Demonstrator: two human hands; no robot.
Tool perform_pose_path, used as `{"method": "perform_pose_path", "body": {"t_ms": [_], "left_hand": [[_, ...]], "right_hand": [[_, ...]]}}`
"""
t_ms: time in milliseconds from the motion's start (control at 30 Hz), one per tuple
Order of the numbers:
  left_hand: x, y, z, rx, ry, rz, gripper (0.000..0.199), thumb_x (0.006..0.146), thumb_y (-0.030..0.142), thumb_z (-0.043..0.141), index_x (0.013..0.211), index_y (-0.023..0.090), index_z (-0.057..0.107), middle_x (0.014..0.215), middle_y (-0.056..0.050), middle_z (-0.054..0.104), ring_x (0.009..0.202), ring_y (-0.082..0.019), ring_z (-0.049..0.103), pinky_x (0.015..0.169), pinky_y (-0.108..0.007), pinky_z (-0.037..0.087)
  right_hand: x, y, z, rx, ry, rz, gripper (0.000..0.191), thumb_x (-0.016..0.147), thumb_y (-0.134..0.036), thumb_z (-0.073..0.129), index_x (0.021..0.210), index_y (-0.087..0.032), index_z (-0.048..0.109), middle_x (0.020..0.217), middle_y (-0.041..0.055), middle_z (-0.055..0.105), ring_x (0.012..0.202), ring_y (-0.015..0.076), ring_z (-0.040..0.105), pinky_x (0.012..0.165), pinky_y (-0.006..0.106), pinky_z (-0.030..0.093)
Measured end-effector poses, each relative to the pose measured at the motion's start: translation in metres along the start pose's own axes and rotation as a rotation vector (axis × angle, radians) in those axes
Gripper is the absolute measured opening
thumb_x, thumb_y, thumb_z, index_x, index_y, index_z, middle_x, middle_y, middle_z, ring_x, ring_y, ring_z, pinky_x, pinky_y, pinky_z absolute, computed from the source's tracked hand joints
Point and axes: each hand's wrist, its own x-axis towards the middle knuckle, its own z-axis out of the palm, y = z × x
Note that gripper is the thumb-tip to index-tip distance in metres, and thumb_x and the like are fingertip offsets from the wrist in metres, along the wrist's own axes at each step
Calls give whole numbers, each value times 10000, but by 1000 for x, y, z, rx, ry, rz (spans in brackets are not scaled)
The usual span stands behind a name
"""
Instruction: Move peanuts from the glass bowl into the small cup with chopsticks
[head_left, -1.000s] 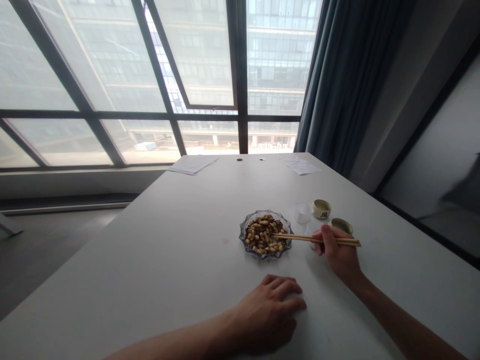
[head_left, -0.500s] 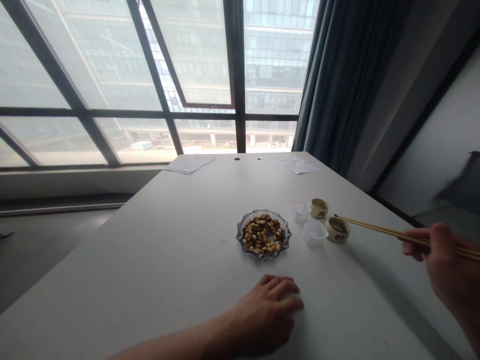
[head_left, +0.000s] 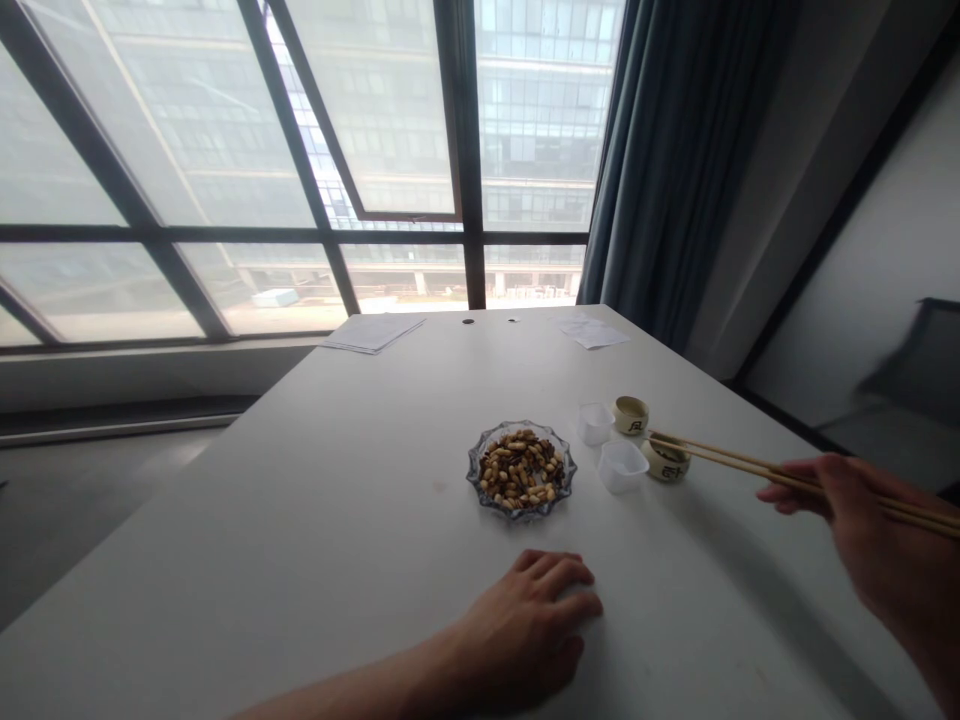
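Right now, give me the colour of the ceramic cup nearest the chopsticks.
The ceramic cup is cream with dark markings, clearest in the head view.

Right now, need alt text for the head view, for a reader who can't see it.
A right hand holds wooden chopsticks with their tips over a small ceramic cup, beside a clear plastic cup. A glass dish of peanuts sits on a white table, near the flat left hand.

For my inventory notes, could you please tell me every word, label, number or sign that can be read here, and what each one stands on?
A small cream cup and a second cream cup each bear a dark mark, too small and blurred to read; the papers on the table show nothing legible.
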Motion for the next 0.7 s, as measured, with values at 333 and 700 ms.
{"method": "perform_pose_path", "body": {"t_ms": [333,700], "left_hand": [[1,-1,0,30,-12,18,348,1059,275,716,1390,268,608,1524,-70,677,1474,-297,622,1266,-454,443],[1,1,0,31,-3,30,333,1107,318,697,1428,266,628,1538,-85,673,1484,-309,618,1291,-450,415]], "right_hand": [[-6,-81,102,1,-674,-291,528,1143,-532,625,729,-230,751,704,33,760,651,186,720,643,317,540],[0,-91,127,-140,-783,-300,632,1153,-635,517,702,-225,684,678,44,717,627,195,696,643,331,487]]}}
